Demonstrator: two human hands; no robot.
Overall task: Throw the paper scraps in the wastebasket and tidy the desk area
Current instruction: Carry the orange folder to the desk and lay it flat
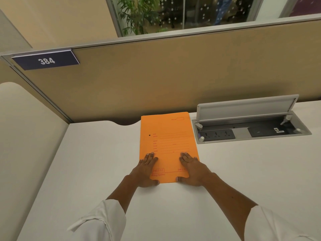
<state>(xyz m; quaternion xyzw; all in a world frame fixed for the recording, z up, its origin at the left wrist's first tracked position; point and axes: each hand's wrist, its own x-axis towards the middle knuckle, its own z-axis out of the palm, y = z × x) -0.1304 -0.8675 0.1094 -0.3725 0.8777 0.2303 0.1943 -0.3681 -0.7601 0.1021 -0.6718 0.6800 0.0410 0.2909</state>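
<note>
Both hands flat, nothing gripped: left hand & right hand press orange folder near its 6 o'clock edge; prob. light, thin, bendy, slides easily — pinch that edge.

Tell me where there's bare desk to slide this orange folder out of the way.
Bare desk lies left of the orange folder, up to the side edge, and in front of the open socket box. It's tight between folder and box.

The orange folder looks like matt paper card. The desk is smooth and white. The wall panel looks like cloth. The socket box lid looks like dull grey metal.
</note>
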